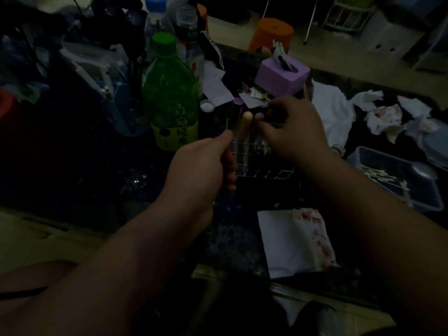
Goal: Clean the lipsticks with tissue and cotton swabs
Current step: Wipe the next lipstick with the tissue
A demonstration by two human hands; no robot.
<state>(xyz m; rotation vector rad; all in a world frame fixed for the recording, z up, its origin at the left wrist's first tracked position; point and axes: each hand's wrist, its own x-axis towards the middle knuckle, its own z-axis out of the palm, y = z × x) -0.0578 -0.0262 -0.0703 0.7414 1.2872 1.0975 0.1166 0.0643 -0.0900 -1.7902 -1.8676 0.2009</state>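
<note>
As the work stands: it looks well along. A flat tissue [298,241] streaked with red lies on the counter [230,238] close to the person, and crumpled tissues [385,120], some stained, are heaped at the right. How many lipsticks are not yet wiped cannot be told.
Rack: a clear gridded rack [264,166] sits mid-counter between the hands. Its near cells look vacant, though the light is poor.
Lipsticks: three stand upright in the rack's far row, a purple-capped lipstick [237,110], a beige lipstick [246,124] and a pink lipstick [259,117].
Left hand: the left hand [201,163] grips the rack's left edge, thumb on top and fingers curled round it.
Right hand: the right hand [293,132] has its fingers bunched at the far row, just beside the pink lipstick. Whether they pinch a lipstick or the rack wall I cannot tell.
Bin: a grey-blue bin [426,202] at the right holds loose cotton swabs [378,174].
Purple box: the purple box [281,76] sits behind the rack, with something pale poking from its top opening, too dim to name.
Green bottle [169,98]: capped, standing just left of the rack.
</note>
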